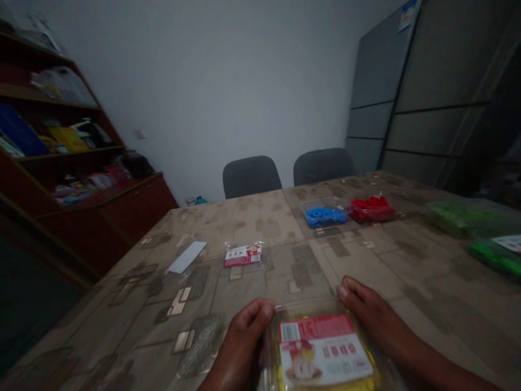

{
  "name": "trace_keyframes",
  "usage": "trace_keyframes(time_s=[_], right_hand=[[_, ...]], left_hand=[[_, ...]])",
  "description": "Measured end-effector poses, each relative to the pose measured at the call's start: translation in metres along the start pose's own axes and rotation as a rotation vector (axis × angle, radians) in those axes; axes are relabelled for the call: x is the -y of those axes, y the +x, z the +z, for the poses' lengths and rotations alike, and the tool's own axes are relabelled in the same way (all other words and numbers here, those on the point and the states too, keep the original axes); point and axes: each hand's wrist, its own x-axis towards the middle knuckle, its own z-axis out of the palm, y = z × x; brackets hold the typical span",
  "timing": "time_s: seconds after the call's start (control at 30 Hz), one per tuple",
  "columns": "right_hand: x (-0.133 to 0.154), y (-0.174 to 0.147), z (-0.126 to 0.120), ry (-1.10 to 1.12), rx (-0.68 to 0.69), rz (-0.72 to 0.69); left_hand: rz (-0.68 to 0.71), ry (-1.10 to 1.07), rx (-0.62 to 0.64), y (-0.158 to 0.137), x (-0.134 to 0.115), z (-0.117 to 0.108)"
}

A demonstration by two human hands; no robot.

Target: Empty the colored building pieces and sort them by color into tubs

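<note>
A clear plastic box (271, 347) with yellow contents and a red-and-white label (325, 347) on its lid is between my hands at the table's near edge. My left hand (248, 336) grips its far left corner, thumb on top. At the opposite far corner, my right hand (370, 309) is closed on the rim. The lid lies over the box. What the yellow pieces are cannot be made out through the label and plastic. The box's near end runs out of view.
On the patterned table (232, 293) lie a clear lid with a red-and-white label (243, 255) and a white strip (187, 257). Clear boxes of blue pieces (325, 216), red pieces (371, 209) and green pieces (468, 217) stand to the right. Two grey chairs (252, 176) are behind.
</note>
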Motion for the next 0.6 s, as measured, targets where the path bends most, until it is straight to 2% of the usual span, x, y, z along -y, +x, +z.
trace_keyframes(time_s=[0.13,0.23,0.3,0.4,0.53,0.6], right_hand=[[0.001,0.002,-0.005,-0.072,0.033,-0.024],[0.006,0.001,-0.01,-0.126,0.076,-0.068],[0.01,0.003,-0.012,-0.188,0.118,-0.161],[0.022,0.008,-0.014,-0.405,0.184,-0.301],[0.039,0.013,-0.007,-0.789,0.226,-0.334],[0.043,0.017,-0.002,-0.829,0.264,-0.376]], left_hand=[[0.025,0.071,0.015,0.007,-0.004,-0.005],[0.034,-0.035,0.122,-0.005,0.003,-0.016],[0.007,-0.121,0.17,-0.013,0.007,-0.019],[0.0,-0.165,0.183,-0.016,0.01,-0.018],[-0.003,-0.184,0.162,-0.01,0.014,-0.017],[-0.004,-0.185,0.15,-0.009,0.016,-0.018]])
